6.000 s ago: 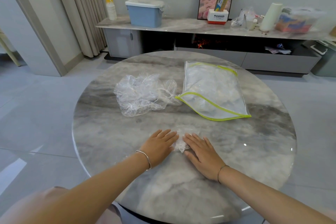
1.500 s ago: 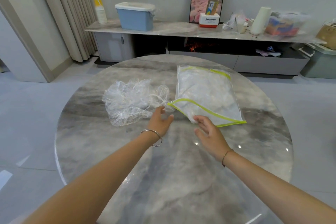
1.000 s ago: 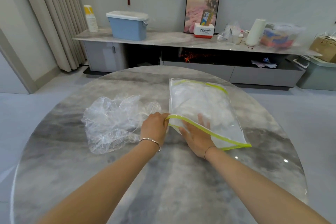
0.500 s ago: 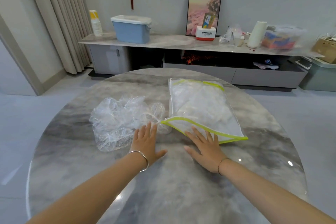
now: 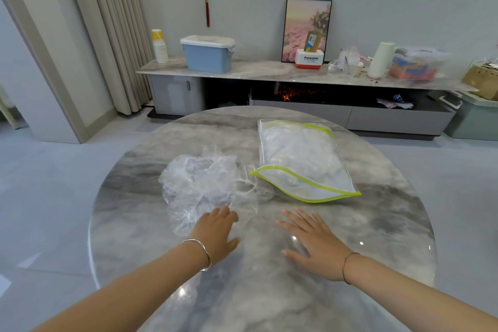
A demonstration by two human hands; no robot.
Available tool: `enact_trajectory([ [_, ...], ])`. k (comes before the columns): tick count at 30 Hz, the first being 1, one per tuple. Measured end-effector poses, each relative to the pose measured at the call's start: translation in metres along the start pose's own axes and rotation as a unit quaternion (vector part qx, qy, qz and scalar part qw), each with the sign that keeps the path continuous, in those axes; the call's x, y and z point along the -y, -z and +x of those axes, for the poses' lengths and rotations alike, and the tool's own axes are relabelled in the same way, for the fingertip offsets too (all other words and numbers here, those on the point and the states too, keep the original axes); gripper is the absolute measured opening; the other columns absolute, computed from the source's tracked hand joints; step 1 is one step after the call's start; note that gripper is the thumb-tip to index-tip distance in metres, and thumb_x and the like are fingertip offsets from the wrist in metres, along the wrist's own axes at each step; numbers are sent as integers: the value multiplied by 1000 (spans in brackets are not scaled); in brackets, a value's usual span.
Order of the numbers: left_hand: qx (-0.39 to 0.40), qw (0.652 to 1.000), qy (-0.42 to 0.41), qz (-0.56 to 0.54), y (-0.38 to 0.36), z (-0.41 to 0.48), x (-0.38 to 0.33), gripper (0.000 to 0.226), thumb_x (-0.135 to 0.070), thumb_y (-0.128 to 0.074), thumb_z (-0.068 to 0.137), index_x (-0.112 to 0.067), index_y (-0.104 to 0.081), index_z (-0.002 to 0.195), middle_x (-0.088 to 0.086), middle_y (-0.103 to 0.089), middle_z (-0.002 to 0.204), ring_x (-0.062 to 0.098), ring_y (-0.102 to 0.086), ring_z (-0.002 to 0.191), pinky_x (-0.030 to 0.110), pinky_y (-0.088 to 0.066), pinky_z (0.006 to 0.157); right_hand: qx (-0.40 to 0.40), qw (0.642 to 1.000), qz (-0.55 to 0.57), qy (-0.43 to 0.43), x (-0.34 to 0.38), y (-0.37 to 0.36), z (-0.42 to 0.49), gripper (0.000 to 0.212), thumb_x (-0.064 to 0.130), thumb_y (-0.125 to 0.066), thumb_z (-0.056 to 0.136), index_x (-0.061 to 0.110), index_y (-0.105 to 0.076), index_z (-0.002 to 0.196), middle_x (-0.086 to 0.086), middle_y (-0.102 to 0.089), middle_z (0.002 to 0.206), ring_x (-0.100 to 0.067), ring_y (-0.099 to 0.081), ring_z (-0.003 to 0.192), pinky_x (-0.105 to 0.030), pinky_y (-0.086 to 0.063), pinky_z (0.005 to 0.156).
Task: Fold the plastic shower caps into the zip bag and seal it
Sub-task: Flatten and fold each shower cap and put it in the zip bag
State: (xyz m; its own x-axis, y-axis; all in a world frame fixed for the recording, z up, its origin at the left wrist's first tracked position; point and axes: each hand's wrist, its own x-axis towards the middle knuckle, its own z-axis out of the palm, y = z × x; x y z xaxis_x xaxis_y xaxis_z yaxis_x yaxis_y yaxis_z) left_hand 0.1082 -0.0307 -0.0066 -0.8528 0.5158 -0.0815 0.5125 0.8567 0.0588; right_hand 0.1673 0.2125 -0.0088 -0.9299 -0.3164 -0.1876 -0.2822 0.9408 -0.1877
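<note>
A clear zip bag [image 5: 301, 162] with a yellow-green zip edge lies on the round marble table [image 5: 390, 213], its mouth gaping toward me and folded clear caps inside. Left of it sits a crumpled heap of clear plastic shower caps [image 5: 202, 186]. My left hand [image 5: 215, 232] reaches to the heap's near edge, fingers touching the plastic. My right hand [image 5: 312, 240] lies flat on the bare table, fingers spread, a little short of the bag's mouth and holding nothing.
Behind the table runs a low marble-topped cabinet [image 5: 269, 70] with a blue lidded box [image 5: 207, 54], a stack of paper cups [image 5: 159, 46], a framed picture [image 5: 307, 27], a white roll [image 5: 381, 59] and bags. Curtains hang at the left.
Both hands have drawn back from the bag's mouth toward me. The left hand has slid left onto the edge of the heap of caps; the right has settled flat on the table.
</note>
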Motion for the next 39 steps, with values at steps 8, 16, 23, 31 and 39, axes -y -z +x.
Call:
enact_trajectory([
  [8, 140, 990, 13, -3, -16, -20, -2, 71, -54, -39, 94, -18, -13, 149, 2, -6, 157, 22, -10, 144, 36, -13, 116, -3, 999, 45, 2, 20, -15, -3, 94, 78, 0, 62, 40, -20, 145, 13, 14, 156, -11, 14, 144, -28, 11, 112],
  [16, 131, 991, 5, -7, -18, -27, -5, 67, -56, -36, 94, -22, -17, 148, -1, -8, 157, 21, -14, 143, 36, -15, 116, -36, 997, 72, 6, 49, -14, 47, 52, 51, -28, 97, 32, -27, 146, 8, 10, 158, -16, 11, 145, -37, 5, 117],
  [23, 133, 991, 14, -8, -23, -29, 5, 66, -56, -33, 95, -24, -14, 149, -3, -6, 158, 20, -10, 144, 37, -12, 117, -29, 999, 31, -11, 62, -15, 83, 49, 36, -25, 103, 18, -23, 149, 7, 4, 158, -17, 12, 145, -37, 8, 117],
  [31, 52, 982, 182, 16, -9, -21, 19, 75, -63, -32, 91, -11, -20, 144, 6, -31, 147, 28, -25, 137, 35, -20, 112, -91, 995, 22, 35, 20, -9, 42, 100, 77, 12, 75, 20, -28, 147, 11, -23, 153, -4, -12, 142, -17, 14, 110],
  [39, -121, 982, -124, 74, -9, -12, 11, 117, -9, -65, 55, -31, 2, 149, 1, -2, 158, 25, -12, 144, 42, -8, 116, -159, 983, 65, 57, -20, -15, -27, 68, 73, -23, 84, 31, -60, 123, 22, -50, 129, 10, -34, 123, -11, -6, 111],
])
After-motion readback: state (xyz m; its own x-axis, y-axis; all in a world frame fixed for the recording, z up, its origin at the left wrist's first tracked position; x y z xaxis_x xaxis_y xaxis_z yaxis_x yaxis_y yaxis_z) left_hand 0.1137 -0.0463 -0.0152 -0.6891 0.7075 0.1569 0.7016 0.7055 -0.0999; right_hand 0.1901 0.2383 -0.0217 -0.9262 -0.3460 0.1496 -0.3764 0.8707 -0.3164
